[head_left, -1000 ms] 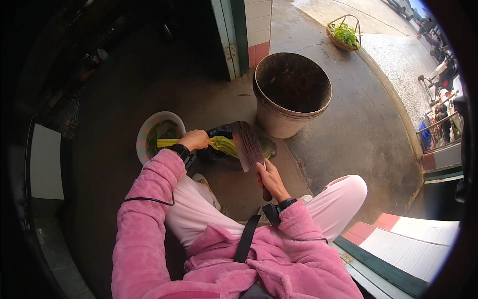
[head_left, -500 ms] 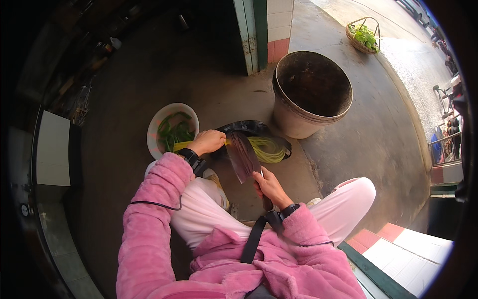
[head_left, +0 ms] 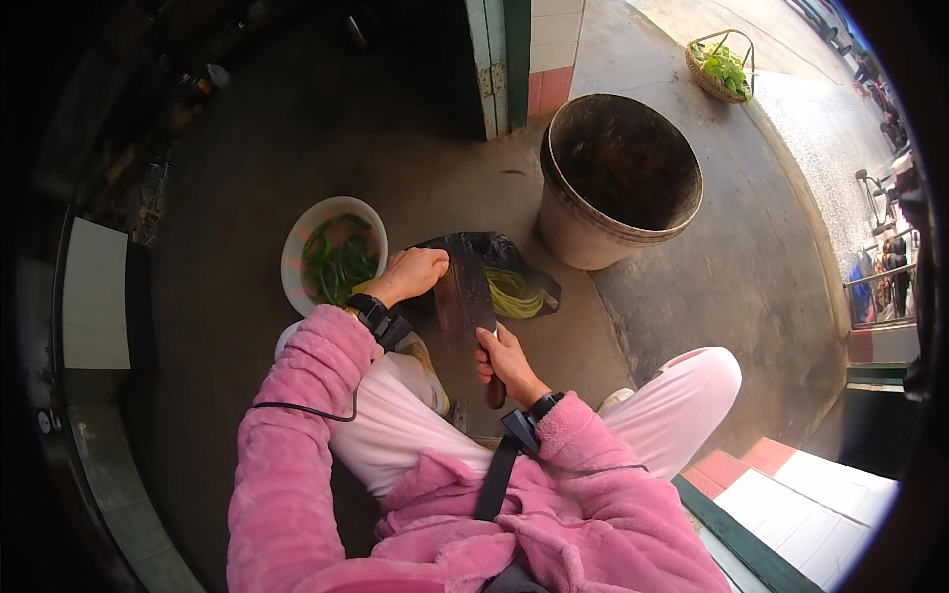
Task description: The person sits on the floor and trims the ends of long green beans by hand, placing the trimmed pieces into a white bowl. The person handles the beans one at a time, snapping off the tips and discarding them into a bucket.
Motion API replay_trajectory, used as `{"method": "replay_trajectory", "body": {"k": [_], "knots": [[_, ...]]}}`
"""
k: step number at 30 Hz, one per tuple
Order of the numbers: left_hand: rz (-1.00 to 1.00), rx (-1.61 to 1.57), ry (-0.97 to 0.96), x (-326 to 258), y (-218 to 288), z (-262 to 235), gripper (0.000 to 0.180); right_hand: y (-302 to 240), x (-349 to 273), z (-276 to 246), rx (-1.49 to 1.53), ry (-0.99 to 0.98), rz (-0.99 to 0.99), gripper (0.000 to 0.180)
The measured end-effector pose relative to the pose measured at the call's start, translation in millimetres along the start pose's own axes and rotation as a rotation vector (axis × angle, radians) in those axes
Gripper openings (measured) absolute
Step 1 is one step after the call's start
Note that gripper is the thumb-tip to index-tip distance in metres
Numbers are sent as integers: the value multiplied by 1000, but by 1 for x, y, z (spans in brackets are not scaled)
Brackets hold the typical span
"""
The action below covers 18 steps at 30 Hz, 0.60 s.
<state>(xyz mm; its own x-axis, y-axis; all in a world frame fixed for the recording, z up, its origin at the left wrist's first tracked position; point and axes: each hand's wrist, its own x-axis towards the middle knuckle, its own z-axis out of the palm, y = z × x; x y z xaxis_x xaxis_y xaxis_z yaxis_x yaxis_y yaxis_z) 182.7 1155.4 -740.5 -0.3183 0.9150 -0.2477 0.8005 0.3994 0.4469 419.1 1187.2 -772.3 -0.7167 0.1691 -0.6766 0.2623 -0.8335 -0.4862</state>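
1. Steel cleaver [head_left: 463, 287] sat blade-down over the dark chopping block [head_left: 504, 259], between the knees, just in front of the person. Right hand [head_left: 504, 361] was wrapped tight round its wooden handle, near the blade end.
2. Left hand [head_left: 413, 272] was curled closed on the stalk end of the yellow-green stems [head_left: 514, 292], pinning them on the block just left of the blade.
3. Handling, cleaver: judged heavy and rigid, broad blade, weight forward. Best hold looked like the handle close to the blade, full fist. The edge was the hazard, with the left knuckles touching or nearly touching the blade flat.
4. Handling, stems: judged light, soft, bendy, possibly damp and slippery. They would splay if loose, so best held as one bundle, pinched near the cut line with fingertips tucked back.
5. Counts: one cleaver, one block, one bundle of stems (single strands too fine to count).
6. One white bowl [head_left: 297, 259] of dark green leaves stood on the floor, just left of the left hand.
7. One large rusty bucket [head_left: 573, 229] stood right of the block; its inside looked dark and I could not tell the contents.
8. One wicker basket [head_left: 704, 81] of greens stood well apart, far right.
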Motion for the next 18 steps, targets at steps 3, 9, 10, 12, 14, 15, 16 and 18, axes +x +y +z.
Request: {"method": "replay_trajectory", "body": {"k": [3,9,10,12,14,15,16,18], "knots": [[-1,-94,-203,2,0,0,26,-16,18,3,18,-9,-204,11],[-47,-257,-196,6,-9,-21,28,-26,26,-33,-168,47,-447,12],[-67,-280,-215,7,-12,-25,26,-27,26,-44,-347,143,-493,16],[-91,-321,-246,7,-15,-30,22,-18,28,-58,-826,495,-879,22],[-114,-290,-215,6,-17,-32,26,-11,30,-74,-905,559,-771,35],[-98,-264,-202,6,-18,-32,26,-8,31,-80,-974,588,-783,37],[-80,-236,-194,6,-18,-32,26,-5,32,-86,-1049,635,-761,40],[-94,-186,-196,6,-18,-31,25,0,35,-96,-1038,606,-683,46]]}}
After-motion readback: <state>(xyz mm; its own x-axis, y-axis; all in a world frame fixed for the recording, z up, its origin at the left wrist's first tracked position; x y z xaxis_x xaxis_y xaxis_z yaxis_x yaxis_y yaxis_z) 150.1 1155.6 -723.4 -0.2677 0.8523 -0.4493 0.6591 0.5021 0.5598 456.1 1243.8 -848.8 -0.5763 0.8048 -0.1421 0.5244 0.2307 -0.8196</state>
